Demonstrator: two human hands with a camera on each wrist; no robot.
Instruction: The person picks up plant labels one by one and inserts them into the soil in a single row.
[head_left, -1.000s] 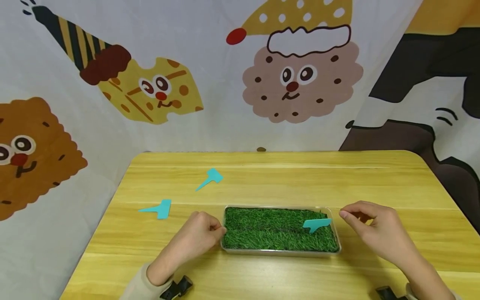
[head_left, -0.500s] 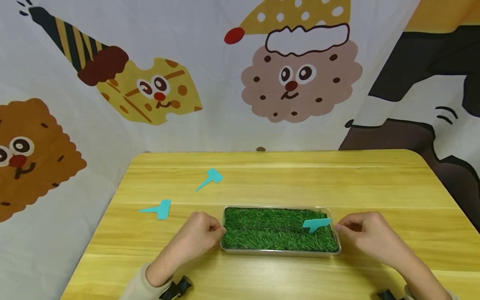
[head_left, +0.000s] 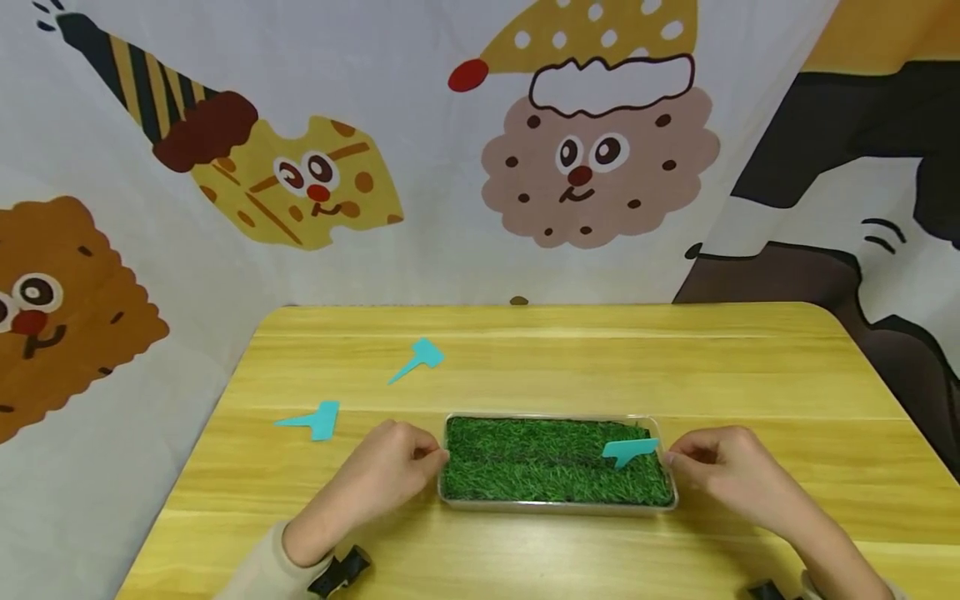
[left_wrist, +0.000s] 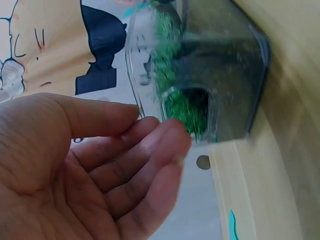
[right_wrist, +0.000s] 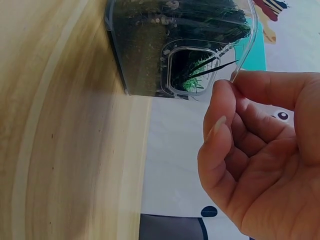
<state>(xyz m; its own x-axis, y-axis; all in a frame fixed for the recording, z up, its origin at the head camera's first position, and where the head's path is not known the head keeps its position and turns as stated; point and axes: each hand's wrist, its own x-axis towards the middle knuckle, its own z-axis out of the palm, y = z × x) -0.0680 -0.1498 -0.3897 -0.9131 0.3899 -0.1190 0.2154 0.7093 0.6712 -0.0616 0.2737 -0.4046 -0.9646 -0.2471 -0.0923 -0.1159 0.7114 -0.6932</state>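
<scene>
A clear plastic box (head_left: 558, 508) filled with green artificial grass (head_left: 525, 458) stands on the table. My left hand (head_left: 390, 471) pinches its left rim between thumb and fingers, while at the opposite end my right hand (head_left: 727, 471) pinches the right rim. In the left wrist view the thumb and fingertips of the left hand (left_wrist: 105, 160) meet at the box edge; the right wrist view has the right hand (right_wrist: 265, 145) gripping the lip of the end wall (right_wrist: 140, 55). A turquoise T-shaped plant label (head_left: 630, 450) sticks up from the grass near the right end, its stem mostly hidden.
Two more turquoise plant labels lie flat on the wooden table (head_left: 750, 358): one label (head_left: 423, 354) behind the box, another label (head_left: 318, 421) farther left. A white cloth (head_left: 442, 167) printed with cartoon biscuits hangs behind the table and along its left side.
My right hand has come left and slightly toward me, from beside the box onto its right rim. The left hand keeps its place at the left rim. The box has barely moved.
</scene>
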